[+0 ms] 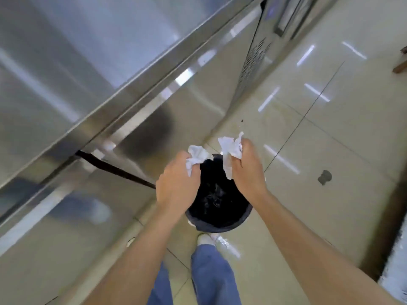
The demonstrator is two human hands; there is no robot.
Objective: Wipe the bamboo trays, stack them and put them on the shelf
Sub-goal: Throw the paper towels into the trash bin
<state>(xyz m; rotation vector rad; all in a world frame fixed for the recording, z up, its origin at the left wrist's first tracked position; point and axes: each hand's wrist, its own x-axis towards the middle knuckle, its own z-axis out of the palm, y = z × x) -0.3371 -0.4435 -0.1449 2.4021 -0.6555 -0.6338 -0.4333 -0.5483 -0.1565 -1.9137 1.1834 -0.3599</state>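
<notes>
Both my hands are held over a black waste bin [220,224] on the floor. My left hand [176,183] is shut on a crumpled white paper towel [197,157]. My right hand [248,170] is shut on a second crumpled white paper towel [230,150]. Both towels hang above the bin's open mouth, which has a black liner inside. No bamboo tray or shelf is in view.
A stainless steel counter [88,84] with cabinet fronts runs along the left. Beige floor tiles [330,128] spread to the right, with a dark stain [324,177]. My legs in blue trousers [211,276] stand just before the bin. A wooden leg [402,62] shows far right.
</notes>
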